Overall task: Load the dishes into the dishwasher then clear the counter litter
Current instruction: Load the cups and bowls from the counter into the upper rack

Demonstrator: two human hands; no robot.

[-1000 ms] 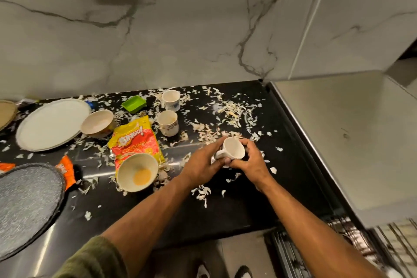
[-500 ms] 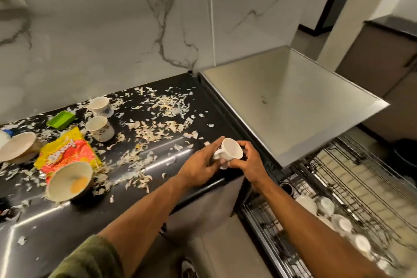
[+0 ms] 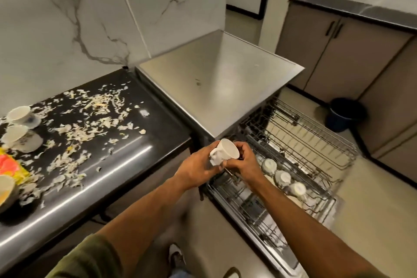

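Over the pulled-out dishwasher rack (image 3: 300, 142), at about four o'clock from the counter's end, I hold a white cup (image 3: 226, 151) between both hands. My left hand (image 3: 198, 166) curls its fingers round the handle side, and my right hand (image 3: 242, 163) wraps the far side near the rim, so both are closed on the one cup, which lies tilted with its mouth toward two o'clock.

A second ago this same cup was above the black counter (image 3: 126, 158) among the scraps; half a second ago it was at the counter's edge. Now it has crossed that edge and hangs just above the rack's near-left corner, and my view has swung right to take in the rack. I judge the carry is nearly over and the placing is what comes next.

Three upturned cups (image 3: 283, 177) already sit in a row at five o'clock from my hands, so the slot beside them looks the natural spot; I would turn the cup mouth-down first.

Plenty is left. At nine o'clock, two patterned cups (image 3: 19, 124) wait on the counter, a bowl (image 3: 5, 189) shows at the left border beside a bright snack packet (image 3: 10, 167), and pale shreds of litter (image 3: 90, 119) cover the black top.
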